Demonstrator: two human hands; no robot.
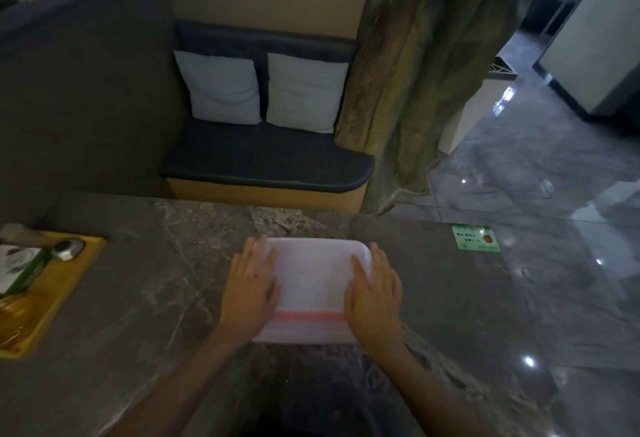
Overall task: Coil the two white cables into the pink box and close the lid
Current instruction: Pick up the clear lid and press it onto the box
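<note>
The pink box (311, 284) sits on the dark marble table in front of me, its pale lid down over it and a pink band showing along the near side. My left hand (251, 289) lies flat on the lid's left edge, fingers stretched forward. My right hand (374, 292) lies flat on the lid's right edge in the same way. No white cable shows anywhere; the lid hides the inside of the box.
A yellow tray (52, 305) with a green bottle and a metal spoon stands at the table's left edge. A green sticker (476, 238) lies at the far right of the table (138, 280). Beyond the table is a bench with two pale cushions.
</note>
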